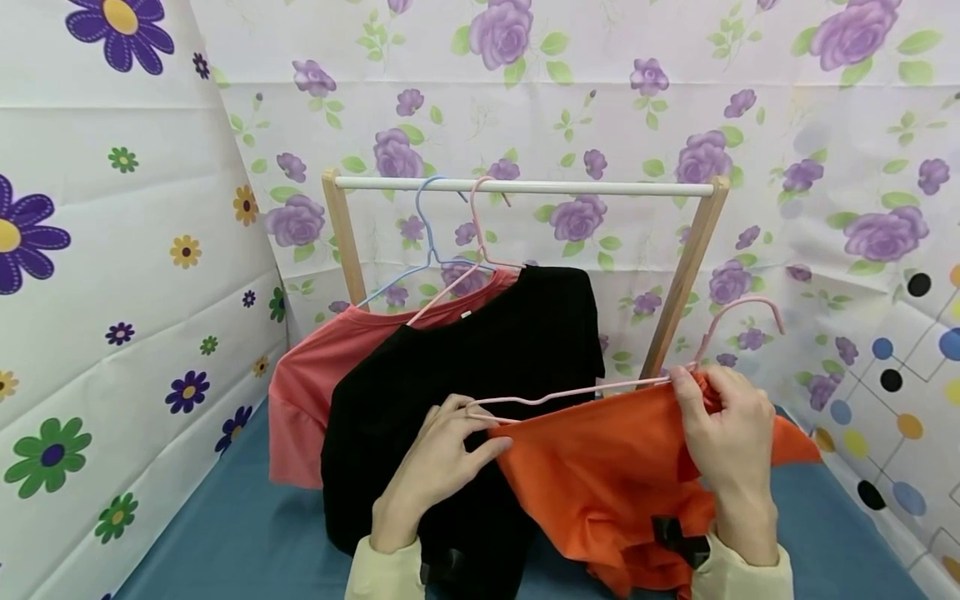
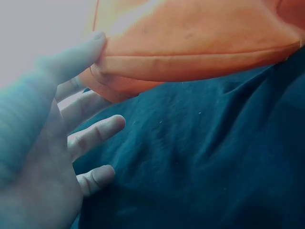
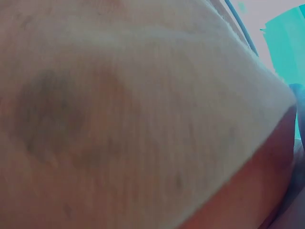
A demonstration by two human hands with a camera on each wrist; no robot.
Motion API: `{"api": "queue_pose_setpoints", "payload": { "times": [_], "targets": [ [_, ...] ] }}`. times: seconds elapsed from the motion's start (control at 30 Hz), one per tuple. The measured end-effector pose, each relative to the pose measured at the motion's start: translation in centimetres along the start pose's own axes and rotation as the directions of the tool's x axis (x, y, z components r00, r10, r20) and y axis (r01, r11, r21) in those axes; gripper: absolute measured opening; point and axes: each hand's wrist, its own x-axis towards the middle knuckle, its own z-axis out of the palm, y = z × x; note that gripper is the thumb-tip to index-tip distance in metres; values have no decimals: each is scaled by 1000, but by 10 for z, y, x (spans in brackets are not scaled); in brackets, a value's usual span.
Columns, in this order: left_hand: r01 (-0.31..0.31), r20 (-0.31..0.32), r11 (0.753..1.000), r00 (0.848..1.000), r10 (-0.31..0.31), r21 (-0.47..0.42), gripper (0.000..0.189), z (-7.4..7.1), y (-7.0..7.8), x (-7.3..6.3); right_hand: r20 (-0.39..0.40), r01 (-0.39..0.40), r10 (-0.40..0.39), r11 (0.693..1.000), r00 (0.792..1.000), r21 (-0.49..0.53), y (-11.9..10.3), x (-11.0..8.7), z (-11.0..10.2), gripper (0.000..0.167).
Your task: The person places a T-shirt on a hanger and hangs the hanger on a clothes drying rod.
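An orange shirt [image 1: 592, 467] hangs from a pink clothes hanger [image 1: 558, 395] held out in front of the rack. My left hand [image 1: 442, 454] is at the hanger's left end. In the left wrist view, its thumb and forefinger pinch the edge of the orange cloth [image 2: 190, 43], the other fingers apart. Below the hanger's hook, my right hand [image 1: 731, 425] grips the hanger together with bunched orange cloth. Part of the shirt sticks out right of that hand. Pale, blurred cloth [image 3: 143, 119] fills most of the right wrist view, hiding the fingers.
Behind the hands stands a rack with a white rail [image 1: 585, 188] and wooden posts [image 1: 686, 275]. A black shirt [image 1: 465, 367] on a pink hanger and a coral shirt [image 1: 300, 408] on a blue hanger [image 1: 429, 233] hang there. Blue cloth [image 1: 225, 517] covers the table.
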Motion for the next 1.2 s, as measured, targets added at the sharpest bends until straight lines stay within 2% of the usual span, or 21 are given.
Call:
{"api": "queue_pose_setpoints", "payload": {
  "times": [0.17,0.4,0.73,1.0,1.2],
  "targets": [
    [-10,-28,1000,1000,9,-25,29,-7,-2,-2,-4,-12,12,1000,1000,3,3,0,-2,41],
    [-67,-97,997,993,65,-23,15,-18,-6,-5,11,-53,53,999,999,-3,3,0,-5,39],
    [-97,-156,995,983,97,9,9,-27,-8,-8,32,-82,82,997,996,-15,2,-2,-5,31],
    [-98,-178,994,979,104,41,10,-36,-5,-12,70,-74,75,997,995,-20,1,-2,-6,32],
    [-113,-181,993,977,116,22,7,-38,-1,-12,100,-59,59,998,993,-7,-1,-2,-4,28]
  ]
}}
